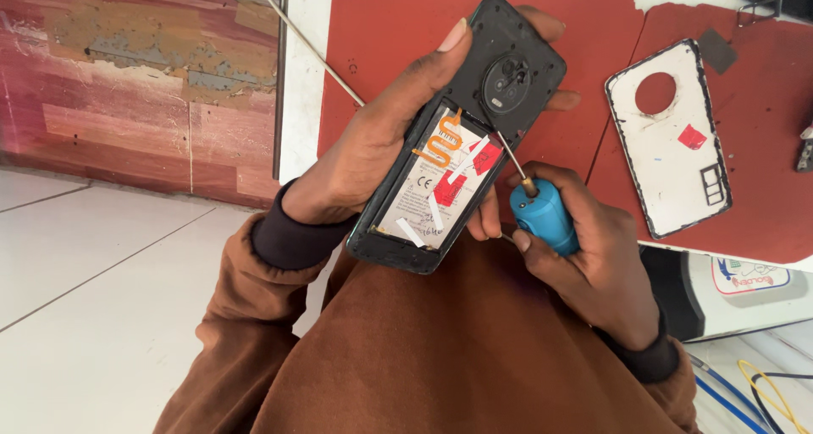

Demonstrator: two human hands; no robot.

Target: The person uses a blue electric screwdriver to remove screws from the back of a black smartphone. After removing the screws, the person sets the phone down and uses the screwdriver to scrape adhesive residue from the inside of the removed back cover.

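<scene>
left hand [373, 138] with fingers wrapped around an opened phone [457, 138] held back side up over the lap, right hand [584, 248] fingers closed on a blue-handled screwdriver [542, 214], tip at the phone's camera ring, removed white back cover [669, 138] on red mat [381, 27] on the table

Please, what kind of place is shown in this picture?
Probably a small phone repair bench. The left hand holds an opened phone, the right hand works a blue-handled screwdriver on it, and the removed back cover lies on a red mat.
</scene>
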